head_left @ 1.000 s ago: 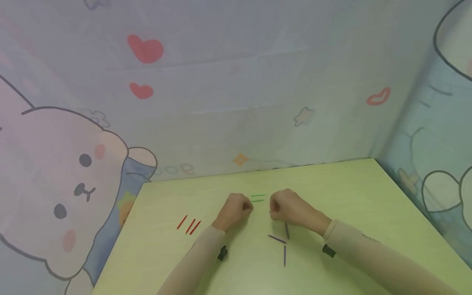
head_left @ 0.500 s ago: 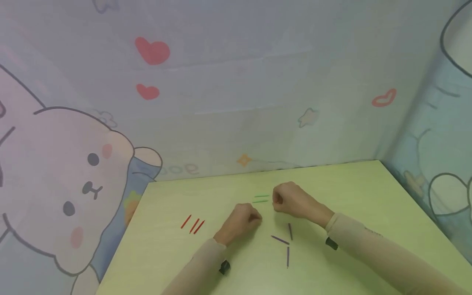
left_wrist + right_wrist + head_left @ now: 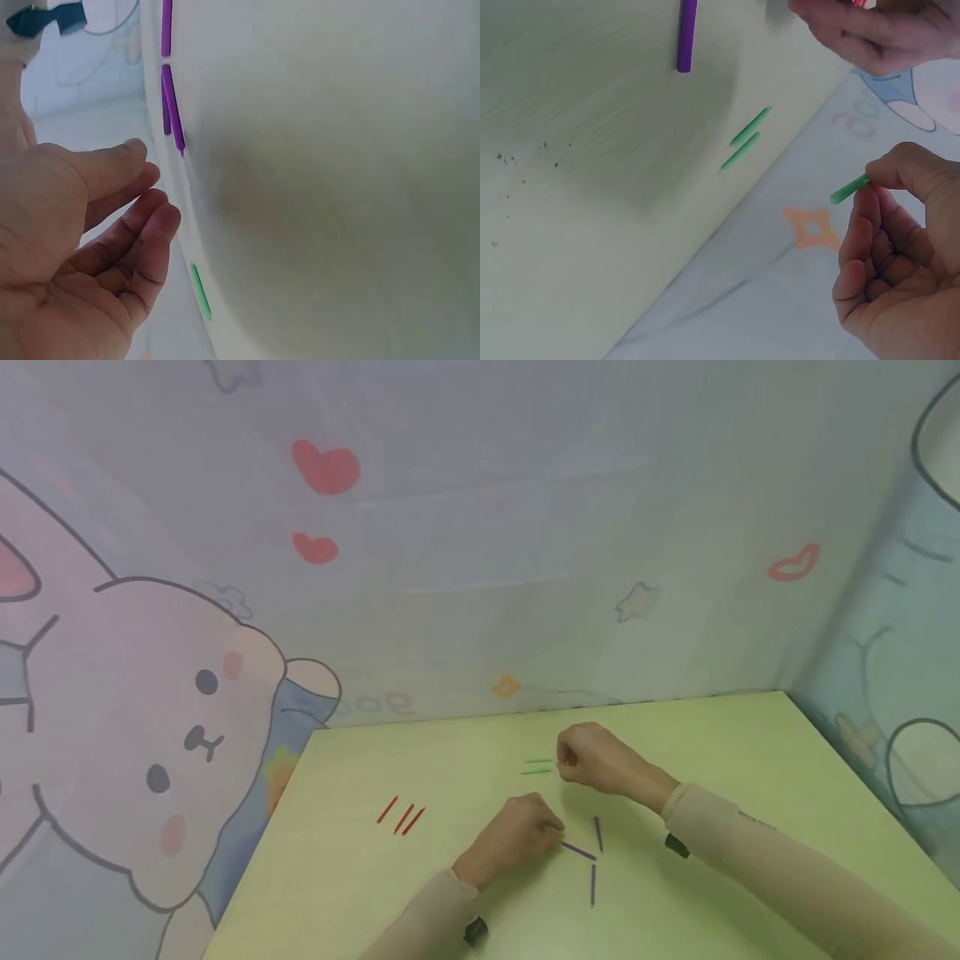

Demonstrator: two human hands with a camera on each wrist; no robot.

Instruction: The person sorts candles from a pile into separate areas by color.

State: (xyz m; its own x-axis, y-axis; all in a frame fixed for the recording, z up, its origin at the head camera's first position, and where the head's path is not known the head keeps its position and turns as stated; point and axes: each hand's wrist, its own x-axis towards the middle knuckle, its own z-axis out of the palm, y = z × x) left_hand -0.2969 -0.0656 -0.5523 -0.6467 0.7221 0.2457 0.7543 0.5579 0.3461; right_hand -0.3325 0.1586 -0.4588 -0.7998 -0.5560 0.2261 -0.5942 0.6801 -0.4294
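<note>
Nothing lies between the thumb and fingers of my left hand (image 3: 82,232). They bend loosely with a gap between them. In the head view this hand (image 3: 510,837) is just beside the left end of a slanted purple crayon (image 3: 579,851). Two more purple crayons are close by, an upper one (image 3: 598,833) and a lower one (image 3: 593,885). My right hand (image 3: 907,247) pinches a green crayon (image 3: 849,189) by one end between thumb and forefinger. That hand is raised above the table, right of two parallel green crayons (image 3: 537,772).
Several red crayons (image 3: 404,818) lie slanted side by side at the left of the pale yellow-green table (image 3: 337,877). A cloth with cartoon prints (image 3: 465,527) hangs behind the table's far edge and along its sides.
My left hand has moved right and nearer, from beside the green crayons to the slanted purple one. The right hand has shifted slightly away from me. The camera view has drifted left.
</note>
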